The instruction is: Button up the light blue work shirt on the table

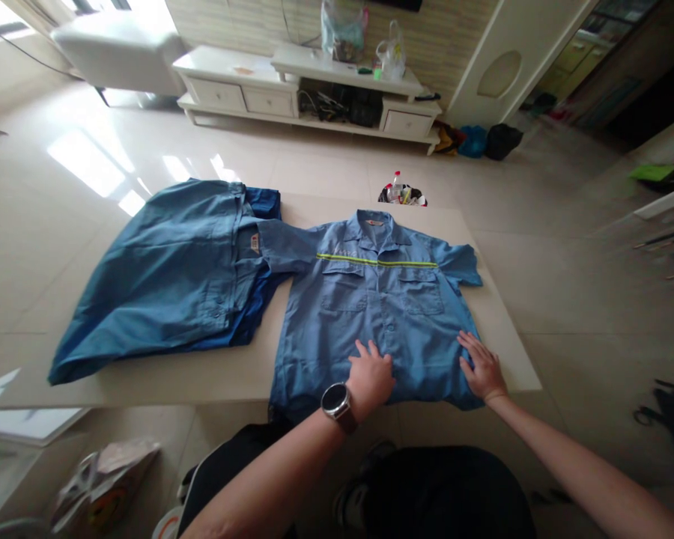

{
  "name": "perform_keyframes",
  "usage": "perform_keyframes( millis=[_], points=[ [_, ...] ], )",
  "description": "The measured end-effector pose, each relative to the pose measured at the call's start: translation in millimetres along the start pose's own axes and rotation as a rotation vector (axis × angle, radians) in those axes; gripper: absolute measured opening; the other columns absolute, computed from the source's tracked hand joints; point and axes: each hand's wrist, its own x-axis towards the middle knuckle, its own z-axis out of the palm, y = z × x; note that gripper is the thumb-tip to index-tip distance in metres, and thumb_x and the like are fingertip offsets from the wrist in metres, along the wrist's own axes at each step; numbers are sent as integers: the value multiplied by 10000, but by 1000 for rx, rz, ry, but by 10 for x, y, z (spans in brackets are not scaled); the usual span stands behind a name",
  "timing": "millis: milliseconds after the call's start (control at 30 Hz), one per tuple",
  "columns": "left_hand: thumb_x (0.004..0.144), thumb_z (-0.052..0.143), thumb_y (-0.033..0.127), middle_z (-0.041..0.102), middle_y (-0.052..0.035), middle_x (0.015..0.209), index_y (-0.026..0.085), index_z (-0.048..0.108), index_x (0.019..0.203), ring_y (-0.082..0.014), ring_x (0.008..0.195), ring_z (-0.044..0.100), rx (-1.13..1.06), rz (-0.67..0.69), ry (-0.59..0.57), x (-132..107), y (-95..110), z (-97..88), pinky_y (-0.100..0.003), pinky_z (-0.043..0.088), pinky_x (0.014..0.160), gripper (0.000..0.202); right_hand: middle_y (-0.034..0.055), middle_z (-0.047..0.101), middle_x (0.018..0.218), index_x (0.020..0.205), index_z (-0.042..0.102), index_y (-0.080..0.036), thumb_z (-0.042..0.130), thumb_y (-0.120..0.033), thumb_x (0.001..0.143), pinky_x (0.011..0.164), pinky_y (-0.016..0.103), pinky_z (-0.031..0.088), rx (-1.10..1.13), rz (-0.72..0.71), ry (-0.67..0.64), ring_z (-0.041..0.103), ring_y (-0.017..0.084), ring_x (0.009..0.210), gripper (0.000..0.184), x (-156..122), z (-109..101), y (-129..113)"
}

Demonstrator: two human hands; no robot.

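A blue short-sleeved work shirt (371, 307) with a yellow-green reflective stripe lies face up, spread flat on a beige table (292, 359). My left hand (369, 378), with a black watch on the wrist, rests palm down on the shirt's lower middle, its fingers lying flat. My right hand (483, 367) presses flat on the shirt's lower right hem, fingers stretched out. Neither hand holds anything.
A pile of folded blue garments (168, 277) covers the table's left half. Small bottles and items (401, 195) sit beyond the table's far edge. A white TV cabinet (308, 93) stands at the back wall. Bags (104, 479) lie on the floor at lower left.
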Motion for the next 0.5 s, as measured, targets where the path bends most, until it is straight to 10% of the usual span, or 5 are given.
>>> perform_keyframes(
  millis=[500],
  points=[
    [984,584,463,344,-317,1652,136,609,1445,-576,1501,338,22,-9,-14,9,40,53,-614,570,967,566,120,613,1522,1436,612,-218,479,-280,943,1114,498,462,20,-3,8,543,305,1431,514,6,9,-6]
  ],
)
